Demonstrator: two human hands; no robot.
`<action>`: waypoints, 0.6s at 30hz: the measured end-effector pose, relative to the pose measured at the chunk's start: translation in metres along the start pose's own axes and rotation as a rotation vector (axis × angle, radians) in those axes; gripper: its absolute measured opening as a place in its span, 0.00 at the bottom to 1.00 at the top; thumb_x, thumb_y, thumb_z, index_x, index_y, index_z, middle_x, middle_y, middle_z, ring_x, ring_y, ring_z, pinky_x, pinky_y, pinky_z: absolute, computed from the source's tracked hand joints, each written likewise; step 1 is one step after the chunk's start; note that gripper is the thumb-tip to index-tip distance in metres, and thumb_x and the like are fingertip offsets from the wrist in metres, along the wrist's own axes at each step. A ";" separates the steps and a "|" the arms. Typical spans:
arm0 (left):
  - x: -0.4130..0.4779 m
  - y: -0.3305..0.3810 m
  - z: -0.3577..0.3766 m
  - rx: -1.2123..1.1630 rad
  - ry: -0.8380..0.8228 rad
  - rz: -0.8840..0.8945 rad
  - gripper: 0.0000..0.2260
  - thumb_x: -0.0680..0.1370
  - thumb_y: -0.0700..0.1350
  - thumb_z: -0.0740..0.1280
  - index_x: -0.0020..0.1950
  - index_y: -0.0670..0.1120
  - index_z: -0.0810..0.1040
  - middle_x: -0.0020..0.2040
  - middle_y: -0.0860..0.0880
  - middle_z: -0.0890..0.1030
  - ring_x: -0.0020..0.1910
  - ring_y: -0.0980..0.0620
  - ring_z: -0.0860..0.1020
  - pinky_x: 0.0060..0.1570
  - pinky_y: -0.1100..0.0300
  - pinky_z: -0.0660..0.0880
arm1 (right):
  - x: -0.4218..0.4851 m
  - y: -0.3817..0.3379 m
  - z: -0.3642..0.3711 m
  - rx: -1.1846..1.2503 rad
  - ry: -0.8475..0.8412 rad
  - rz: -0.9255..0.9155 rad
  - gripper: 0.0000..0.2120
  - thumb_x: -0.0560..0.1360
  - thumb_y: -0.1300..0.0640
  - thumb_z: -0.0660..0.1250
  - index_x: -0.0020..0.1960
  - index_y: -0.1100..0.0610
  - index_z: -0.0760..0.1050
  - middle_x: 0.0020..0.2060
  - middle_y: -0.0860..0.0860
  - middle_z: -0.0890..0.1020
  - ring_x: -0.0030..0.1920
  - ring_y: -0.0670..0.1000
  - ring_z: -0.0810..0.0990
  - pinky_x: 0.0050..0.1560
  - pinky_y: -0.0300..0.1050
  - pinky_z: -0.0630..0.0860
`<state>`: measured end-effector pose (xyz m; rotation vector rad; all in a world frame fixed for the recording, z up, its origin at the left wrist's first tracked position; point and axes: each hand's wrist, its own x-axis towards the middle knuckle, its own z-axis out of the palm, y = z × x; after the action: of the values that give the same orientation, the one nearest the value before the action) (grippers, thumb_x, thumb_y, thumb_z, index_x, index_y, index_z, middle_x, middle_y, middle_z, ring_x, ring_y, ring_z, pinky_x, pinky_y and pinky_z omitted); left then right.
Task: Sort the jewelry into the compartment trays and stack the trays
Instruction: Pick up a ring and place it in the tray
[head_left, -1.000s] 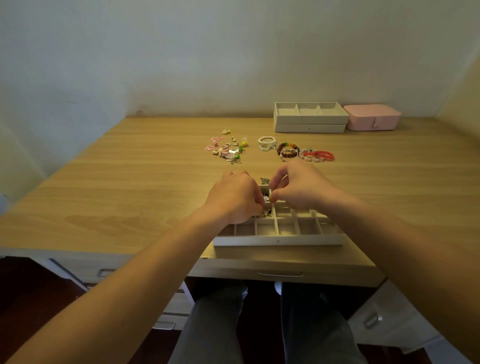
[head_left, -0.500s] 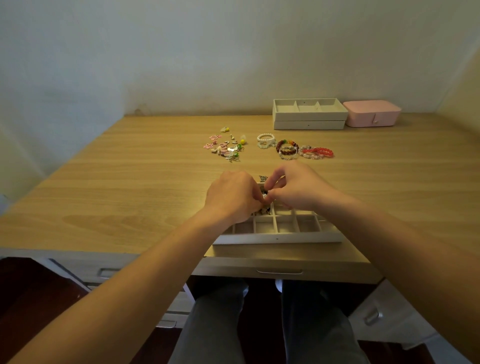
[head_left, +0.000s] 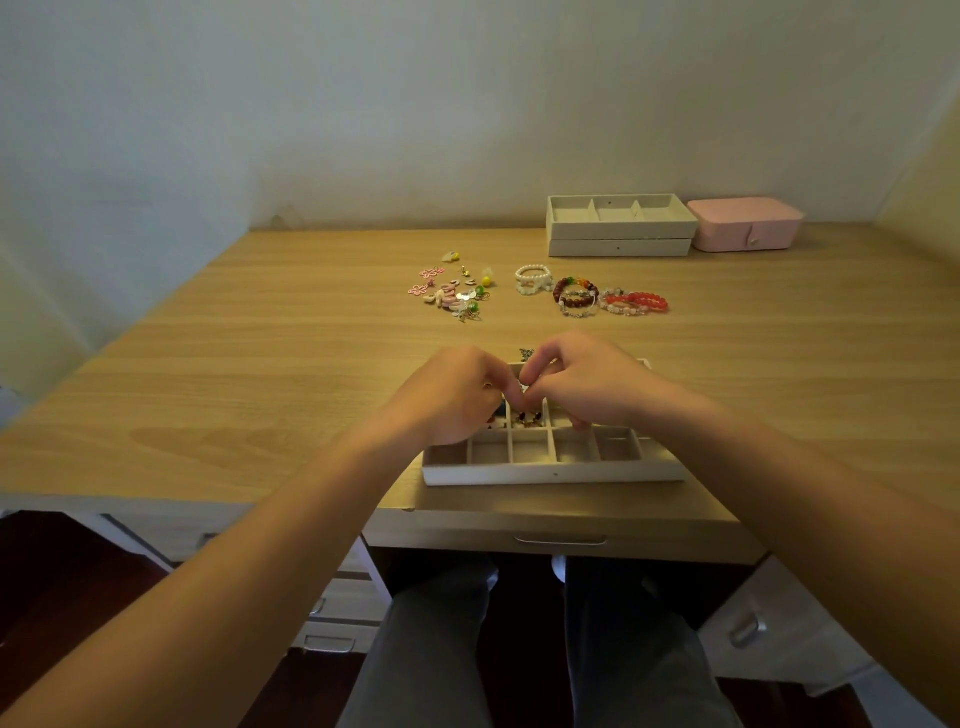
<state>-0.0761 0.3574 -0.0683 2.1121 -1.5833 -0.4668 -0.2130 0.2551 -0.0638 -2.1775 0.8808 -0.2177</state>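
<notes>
Now, left hand: fingers curled inward over the tray, tips meeting the other hand's; whether it holds anything I cannot tell.
right hand: thumb and forefinger closed in a pinch on a tiny pale jewelry piece, too small for me to identify.
white multi-compartment tray: near the front edge of the light wooden desk, under both hands; front cells bare, small dark pieces in a middle cell.
unsorted jewelry: a cluster of small pink, white and green charms and beaded bracelets lie well beyond the tray.
two stacked white trays: at the back wall, beside a pink lidded box.
risk, drop: I judge the pinch slight; let go too high, the piece could bounce into a neighbouring cell or off the desk.
risk, tray: a wrist nudge could slide it toward the edge and spill the filled cell.
risk, view: the hands hide the target cell from me, so a wrong placement could pass unseen.
</notes>
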 end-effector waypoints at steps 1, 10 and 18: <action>0.000 -0.001 0.001 0.015 -0.015 0.016 0.19 0.77 0.36 0.62 0.39 0.59 0.83 0.52 0.49 0.82 0.47 0.48 0.79 0.46 0.56 0.76 | 0.001 0.000 0.001 -0.002 0.000 0.001 0.04 0.77 0.60 0.71 0.50 0.52 0.81 0.45 0.55 0.85 0.31 0.49 0.77 0.28 0.42 0.76; -0.003 -0.006 0.003 0.151 -0.071 0.062 0.24 0.79 0.39 0.61 0.37 0.69 0.77 0.61 0.52 0.73 0.65 0.47 0.67 0.67 0.50 0.64 | -0.001 0.001 0.000 0.016 -0.018 0.006 0.07 0.76 0.60 0.74 0.52 0.52 0.80 0.45 0.54 0.84 0.32 0.48 0.77 0.28 0.40 0.75; -0.002 -0.006 0.003 0.169 -0.117 0.056 0.21 0.80 0.41 0.62 0.37 0.68 0.78 0.60 0.53 0.72 0.65 0.48 0.65 0.68 0.51 0.62 | -0.001 0.001 -0.005 0.021 0.037 -0.001 0.07 0.75 0.60 0.73 0.51 0.53 0.80 0.46 0.53 0.84 0.38 0.52 0.81 0.39 0.53 0.83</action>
<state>-0.0735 0.3602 -0.0737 2.1919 -1.8002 -0.4588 -0.2160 0.2523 -0.0613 -2.1606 0.8940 -0.2682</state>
